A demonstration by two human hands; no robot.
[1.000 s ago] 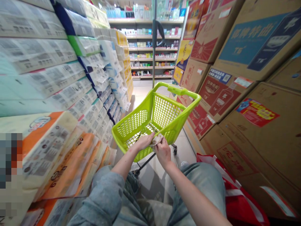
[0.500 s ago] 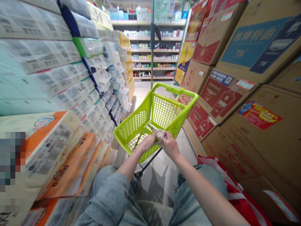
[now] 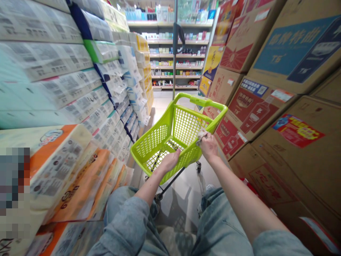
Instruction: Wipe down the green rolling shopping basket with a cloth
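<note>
A lime-green shopping cart [image 3: 154, 144] with a lattice basket stands in front of my knees, its handle at the far right. My right hand [image 3: 209, 145] is closed on a crumpled whitish cloth or tissue [image 3: 201, 135], held against the upper right side of the basket. Gripping the near rim of the basket is my left hand [image 3: 172, 160], its thumb on top and its fingers partly hidden.
Stacked paper packs [image 3: 58, 58] line the left, with orange packs [image 3: 80, 185] close by. Cardboard boxes [image 3: 287, 142] rise on the right. Beyond the cart are a grey pole [image 3: 174, 78] and product shelves [image 3: 177, 55]. A bit of red bag shows low right.
My right hand has moved away from my left, rightward and up along the basket, taking the crumpled cloth with it. My left hand has let go of the cloth and stays near the rim.
</note>
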